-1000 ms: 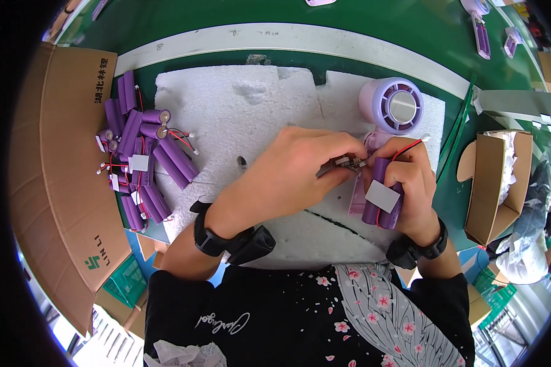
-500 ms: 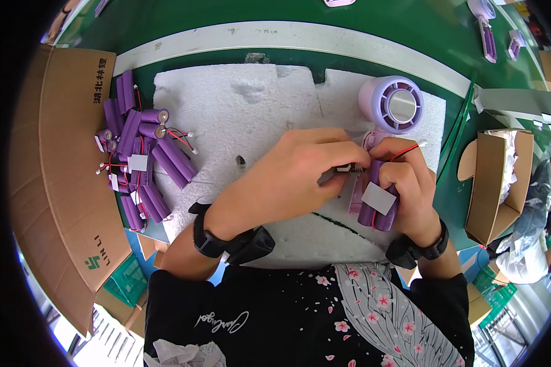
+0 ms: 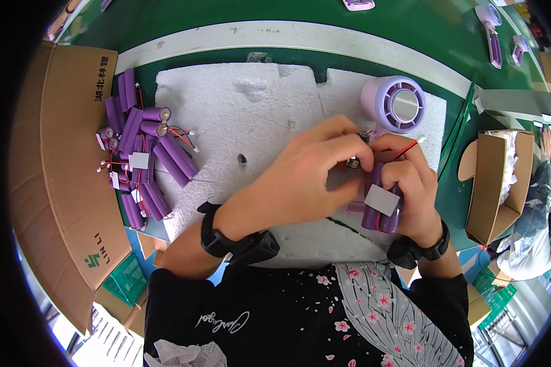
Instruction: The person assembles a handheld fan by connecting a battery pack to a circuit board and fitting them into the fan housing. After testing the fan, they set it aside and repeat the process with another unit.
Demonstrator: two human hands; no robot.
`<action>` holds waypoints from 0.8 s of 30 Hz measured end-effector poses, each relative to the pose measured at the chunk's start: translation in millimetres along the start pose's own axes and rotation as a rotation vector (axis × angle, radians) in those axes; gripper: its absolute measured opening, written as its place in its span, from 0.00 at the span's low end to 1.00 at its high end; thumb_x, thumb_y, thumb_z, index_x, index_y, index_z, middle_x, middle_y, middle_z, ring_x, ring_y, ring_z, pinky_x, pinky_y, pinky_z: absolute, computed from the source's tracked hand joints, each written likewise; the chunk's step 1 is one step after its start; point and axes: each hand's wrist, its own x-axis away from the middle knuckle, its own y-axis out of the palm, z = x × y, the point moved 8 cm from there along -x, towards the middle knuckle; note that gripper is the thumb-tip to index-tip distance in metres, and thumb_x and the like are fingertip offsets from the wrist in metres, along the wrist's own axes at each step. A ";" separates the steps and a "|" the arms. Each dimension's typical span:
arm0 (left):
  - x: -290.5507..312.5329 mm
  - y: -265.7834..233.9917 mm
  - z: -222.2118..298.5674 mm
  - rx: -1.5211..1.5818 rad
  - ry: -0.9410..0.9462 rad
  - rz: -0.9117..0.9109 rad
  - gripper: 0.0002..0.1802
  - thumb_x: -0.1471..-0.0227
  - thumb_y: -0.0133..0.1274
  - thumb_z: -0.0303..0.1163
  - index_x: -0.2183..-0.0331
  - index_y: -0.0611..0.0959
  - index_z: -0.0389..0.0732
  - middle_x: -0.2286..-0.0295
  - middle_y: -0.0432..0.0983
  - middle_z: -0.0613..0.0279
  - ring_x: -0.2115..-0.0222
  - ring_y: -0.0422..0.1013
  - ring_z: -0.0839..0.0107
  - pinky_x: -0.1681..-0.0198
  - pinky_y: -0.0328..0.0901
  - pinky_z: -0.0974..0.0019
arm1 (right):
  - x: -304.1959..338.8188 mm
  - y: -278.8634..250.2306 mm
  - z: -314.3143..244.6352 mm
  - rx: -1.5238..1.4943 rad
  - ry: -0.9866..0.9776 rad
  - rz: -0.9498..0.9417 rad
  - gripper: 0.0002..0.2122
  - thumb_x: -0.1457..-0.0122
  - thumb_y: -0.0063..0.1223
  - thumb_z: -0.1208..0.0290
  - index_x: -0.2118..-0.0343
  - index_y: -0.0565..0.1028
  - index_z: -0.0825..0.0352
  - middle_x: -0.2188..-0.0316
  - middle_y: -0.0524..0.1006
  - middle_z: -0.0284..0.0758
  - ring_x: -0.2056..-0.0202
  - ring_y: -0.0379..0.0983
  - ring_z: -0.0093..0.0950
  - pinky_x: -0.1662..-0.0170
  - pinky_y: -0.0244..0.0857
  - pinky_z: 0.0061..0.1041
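My right hand [image 3: 411,185] grips a purple two-cell battery pack [image 3: 373,218] with a white pad on its side; a red and black wire lead rises past the fingers. My left hand [image 3: 309,168] is closed at the fingertips on a small dark circuit board [image 3: 353,163], mostly hidden by the fingers. Both hands meet over the handle of a lilac handheld fan [image 3: 382,101]. Its round head lies on the white foam board [image 3: 232,116], grille up with a silver disc in the middle. The handle is largely covered by my hands.
Several purple battery packs [image 3: 176,160] with wire leads are heaped at the left, beside a large cardboard box [image 3: 61,153]. A smaller open carton [image 3: 502,202] stands at the right. Across the back, a metal rail [image 3: 275,29] borders a green belt [image 3: 239,11] carrying fan parts.
My left fingers have shifted up toward the fan head and changed their hold on the circuit board. My right hand has barely moved. The parts on the green belt have slid to the right.
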 end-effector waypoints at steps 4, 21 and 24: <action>-1.1 -1.6 -4.3 0.047 -0.070 -0.005 0.14 0.61 0.57 0.14 0.68 0.80 0.39 0.67 0.73 0.60 0.69 0.72 0.68 0.69 0.66 0.71 | 8.4 -8.5 16.9 -0.353 0.023 0.119 0.15 0.56 0.60 0.86 0.67 0.67 0.66 0.53 0.70 0.43 0.63 0.76 0.32 0.61 0.72 0.27; 0.5 -1.5 -12.9 0.186 -0.188 -0.095 0.12 0.58 0.54 0.12 0.69 0.79 0.36 0.69 0.70 0.61 0.67 0.70 0.74 0.68 0.65 0.74 | 9.4 -18.4 37.6 -1.301 0.350 0.107 0.23 0.43 0.50 0.82 0.45 0.61 0.67 0.50 0.69 0.45 0.58 0.72 0.32 0.60 0.70 0.29; 1.7 -1.0 -12.8 0.239 -0.196 -0.062 0.11 0.59 0.55 0.12 0.70 0.79 0.36 0.69 0.71 0.62 0.68 0.70 0.74 0.68 0.64 0.74 | 14.5 -18.5 34.3 -0.792 0.341 0.128 0.22 0.42 0.50 0.82 0.44 0.64 0.68 0.59 0.74 0.42 0.63 0.73 0.31 0.62 0.68 0.25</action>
